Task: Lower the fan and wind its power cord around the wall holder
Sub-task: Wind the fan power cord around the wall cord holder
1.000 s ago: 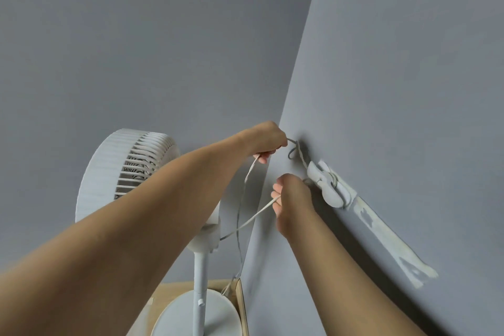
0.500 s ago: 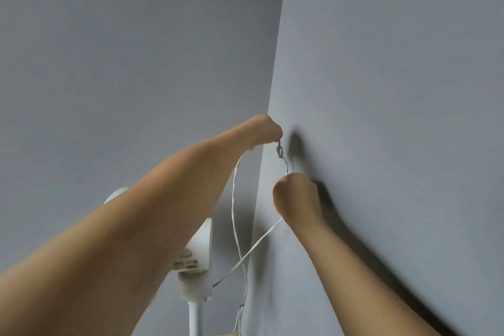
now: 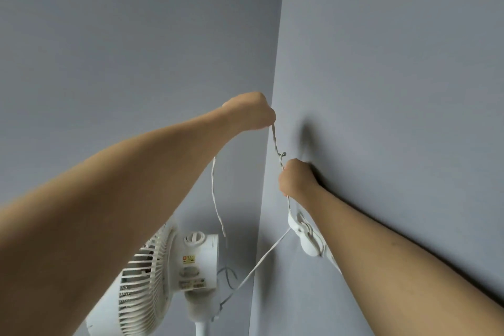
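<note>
A white pedestal fan (image 3: 169, 273) stands low in the corner, its grille facing left. Its thin white power cord (image 3: 216, 199) runs from the fan's neck up to a white wall holder (image 3: 305, 237) on the right wall, where it is looped. My left hand (image 3: 253, 112) grips the cord high up, near the corner. My right hand (image 3: 296, 179) holds the twisted stretch of cord just above the holder, against the wall. A small kink sits in the cord between my hands. A loose length hangs from my left hand towards the fan.
Two grey walls (image 3: 395, 76) meet in a corner right behind my hands. The fan's pole (image 3: 203, 329) drops out of view at the bottom edge. My forearms cross most of the lower frame.
My left hand has risen, stretching the twisted cord between my hands. My right hand stays by the wall. The view has tilted down, bringing the fan head and the wall holder into sight.
</note>
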A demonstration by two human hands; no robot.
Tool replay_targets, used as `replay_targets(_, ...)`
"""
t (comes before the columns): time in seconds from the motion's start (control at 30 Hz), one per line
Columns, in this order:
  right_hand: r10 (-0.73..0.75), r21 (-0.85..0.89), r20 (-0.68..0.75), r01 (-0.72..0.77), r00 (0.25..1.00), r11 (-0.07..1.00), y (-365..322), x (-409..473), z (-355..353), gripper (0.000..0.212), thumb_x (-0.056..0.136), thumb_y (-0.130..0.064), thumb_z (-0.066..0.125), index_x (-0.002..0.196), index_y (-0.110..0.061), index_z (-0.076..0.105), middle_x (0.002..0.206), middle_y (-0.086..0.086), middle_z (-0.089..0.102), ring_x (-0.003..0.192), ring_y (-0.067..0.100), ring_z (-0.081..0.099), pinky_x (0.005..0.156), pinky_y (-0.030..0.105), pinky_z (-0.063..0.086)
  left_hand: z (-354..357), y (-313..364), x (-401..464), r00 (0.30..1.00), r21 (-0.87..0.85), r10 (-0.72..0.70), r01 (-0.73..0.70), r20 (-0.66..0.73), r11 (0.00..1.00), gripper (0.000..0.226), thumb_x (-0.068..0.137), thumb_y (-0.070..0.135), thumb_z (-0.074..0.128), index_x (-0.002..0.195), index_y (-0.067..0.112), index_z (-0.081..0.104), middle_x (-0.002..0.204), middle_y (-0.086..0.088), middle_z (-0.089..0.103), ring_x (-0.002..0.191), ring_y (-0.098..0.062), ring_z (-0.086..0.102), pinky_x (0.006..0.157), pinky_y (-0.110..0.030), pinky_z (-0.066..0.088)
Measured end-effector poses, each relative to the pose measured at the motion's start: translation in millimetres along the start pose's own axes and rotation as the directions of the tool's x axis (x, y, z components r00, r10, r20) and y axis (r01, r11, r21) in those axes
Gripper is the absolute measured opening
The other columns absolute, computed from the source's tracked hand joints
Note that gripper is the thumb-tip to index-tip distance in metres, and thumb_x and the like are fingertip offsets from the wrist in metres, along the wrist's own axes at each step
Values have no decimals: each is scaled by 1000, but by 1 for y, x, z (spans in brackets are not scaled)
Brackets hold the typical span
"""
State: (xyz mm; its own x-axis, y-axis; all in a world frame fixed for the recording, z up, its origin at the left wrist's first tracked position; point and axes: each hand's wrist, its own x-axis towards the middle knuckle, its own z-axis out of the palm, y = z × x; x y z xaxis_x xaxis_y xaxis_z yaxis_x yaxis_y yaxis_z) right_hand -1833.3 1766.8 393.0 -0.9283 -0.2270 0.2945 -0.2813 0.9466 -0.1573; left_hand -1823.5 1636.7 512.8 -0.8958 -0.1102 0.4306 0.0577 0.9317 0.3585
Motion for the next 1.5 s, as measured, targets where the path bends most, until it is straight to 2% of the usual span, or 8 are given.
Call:
replay_targets(0.17,-80,-90,-225,61,971,994,4,3,-1,23,88,-1,43,102,-5,62,107,16,65,100,32,63,69,30,39,-20,-22,-23,937,-232,2,84,349,969,22,84,17,50,66,10,62,51,1,41,40,-15,28,40,-20,26)
replay_targets(0.57,-404,-743,-285,66,869,666,13,-3,-10,31,85,-11,43,106,-16,65,112,6,57,108,30,44,98,41,31,14,-51,-36,939,-137,16,33,344,990,17,91,14,59,95,8,74,78,-1,70,58,-16,49,48,-23,37)
replay_targets(0.73,-143,-110,-503,101,853,989,4,-15,-4,19,85,-8,46,95,-7,62,108,12,58,101,34,53,88,37,37,10,-50,-38,983,104,99,-116,152,988,19,83,9,57,89,13,75,93,-10,74,78,-28,65,69,-32,54)
replay_targets(0.83,111,506,-346,85,932,859,-10,-21,-2,13,86,-11,47,79,-8,58,96,18,65,87,37,63,75,36,51,6,-41,-37,962,275,255,-221,-95,936,23,81,1,49,85,14,68,91,-9,68,76,-31,57,60,-31,42)
replay_targets(1.0,251,667,-301,15,920,745,4,-31,-18,19,85,-7,43,78,2,58,82,18,64,73,33,56,63,33,44,-13,-19,-36,780,675,615,-393,-115,624,24,83,-4,43,102,8,53,97,-12,62,80,-37,60,56,-35,32)
replay_targets(1.23,181,881,-49,-43,982,472,11,-55,-41,8,76,-6,50,76,-4,59,57,7,46,52,20,35,56,30,29,-79,-8,-19,835,74,72,-37,-545,997,35,101,34,35,105,6,56,105,-24,63,95,-45,59,67,-38,36)
replay_targets(1.37,43,943,69,-79,997,325,11,-60,-50,21,88,7,34,83,-1,52,63,9,43,55,18,35,55,26,30,-110,28,-18,902,-243,-105,0,-420,970,41,101,43,36,102,8,59,100,-16,65,74,-37,67,52,-33,53)
replay_targets(1.5,-70,806,-86,111,994,582,14,-72,-38,25,91,11,32,89,11,57,75,7,55,61,13,50,62,17,45,-115,42,-28,991,-307,-99,66,-94,950,29,101,18,36,116,9,60,75,-8,55,46,-20,52,30,-23,46)
